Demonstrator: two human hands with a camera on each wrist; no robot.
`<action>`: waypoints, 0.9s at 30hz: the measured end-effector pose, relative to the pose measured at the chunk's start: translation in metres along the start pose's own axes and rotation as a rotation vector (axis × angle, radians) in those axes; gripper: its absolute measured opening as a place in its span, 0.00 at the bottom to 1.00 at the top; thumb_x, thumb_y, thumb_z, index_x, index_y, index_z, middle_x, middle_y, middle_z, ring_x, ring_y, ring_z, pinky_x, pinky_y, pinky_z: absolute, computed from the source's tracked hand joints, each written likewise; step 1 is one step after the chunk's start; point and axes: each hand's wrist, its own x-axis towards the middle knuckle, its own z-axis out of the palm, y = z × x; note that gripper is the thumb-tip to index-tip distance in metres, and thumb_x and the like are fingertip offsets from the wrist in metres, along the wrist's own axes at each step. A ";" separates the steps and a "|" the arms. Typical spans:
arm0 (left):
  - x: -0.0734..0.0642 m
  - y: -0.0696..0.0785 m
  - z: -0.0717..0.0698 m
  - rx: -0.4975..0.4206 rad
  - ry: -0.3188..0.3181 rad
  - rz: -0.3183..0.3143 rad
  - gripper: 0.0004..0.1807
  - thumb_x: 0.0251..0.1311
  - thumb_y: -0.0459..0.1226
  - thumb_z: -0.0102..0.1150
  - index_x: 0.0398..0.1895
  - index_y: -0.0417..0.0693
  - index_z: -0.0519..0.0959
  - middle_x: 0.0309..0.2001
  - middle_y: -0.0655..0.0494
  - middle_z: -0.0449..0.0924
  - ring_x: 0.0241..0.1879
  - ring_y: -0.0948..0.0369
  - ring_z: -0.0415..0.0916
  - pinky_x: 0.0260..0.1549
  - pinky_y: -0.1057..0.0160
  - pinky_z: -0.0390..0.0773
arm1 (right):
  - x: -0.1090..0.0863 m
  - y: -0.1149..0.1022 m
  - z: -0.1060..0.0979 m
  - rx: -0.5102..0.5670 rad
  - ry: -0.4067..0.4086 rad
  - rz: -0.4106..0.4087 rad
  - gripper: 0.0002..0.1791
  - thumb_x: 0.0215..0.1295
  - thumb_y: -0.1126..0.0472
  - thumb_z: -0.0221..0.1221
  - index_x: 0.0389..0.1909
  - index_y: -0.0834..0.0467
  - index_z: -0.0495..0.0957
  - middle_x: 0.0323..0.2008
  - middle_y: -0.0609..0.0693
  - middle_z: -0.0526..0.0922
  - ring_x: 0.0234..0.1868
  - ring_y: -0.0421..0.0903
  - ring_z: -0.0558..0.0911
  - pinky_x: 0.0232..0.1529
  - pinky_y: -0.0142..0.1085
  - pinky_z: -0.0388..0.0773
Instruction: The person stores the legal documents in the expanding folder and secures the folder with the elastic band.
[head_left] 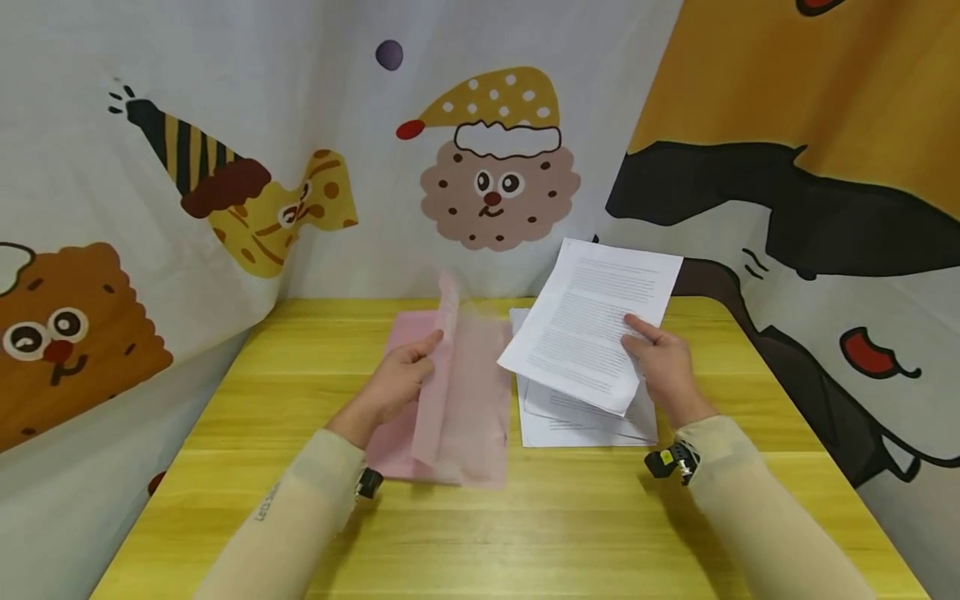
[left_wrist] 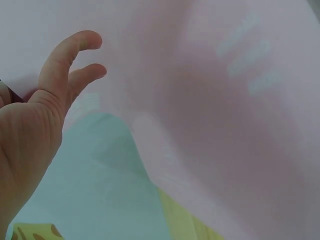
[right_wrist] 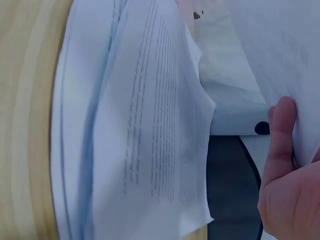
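Observation:
My left hand (head_left: 393, 383) pinches the raised front sheet of a pink plastic document folder (head_left: 480, 400) and lifts it up from the table. In the left wrist view, the pale pink plastic (left_wrist: 225, 125) fills much of the picture beside the fingers. Printed paper (head_left: 592, 312) is gripped at its right edge by my right hand (head_left: 667, 371), tilted above a pile of other printed sheets (head_left: 536, 425). That pile lies just right of the folder, its top page (right_wrist: 155, 125) bowed upward in the right wrist view.
The yellow wood-grain table (head_left: 517, 542) extends in front of the folder and the papers. Behind it hangs a white curtain (head_left: 375, 225) with cartoon prints, falling past the table's sides too. Each wrist carries a small black camera.

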 end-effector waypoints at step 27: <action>-0.012 0.012 0.012 -0.012 -0.001 -0.005 0.39 0.72 0.30 0.42 0.86 0.53 0.56 0.82 0.47 0.65 0.26 0.66 0.69 0.29 0.68 0.79 | -0.032 0.018 0.018 -0.095 -0.002 -0.041 0.28 0.78 0.61 0.60 0.76 0.57 0.73 0.79 0.49 0.70 0.84 0.47 0.60 0.82 0.46 0.63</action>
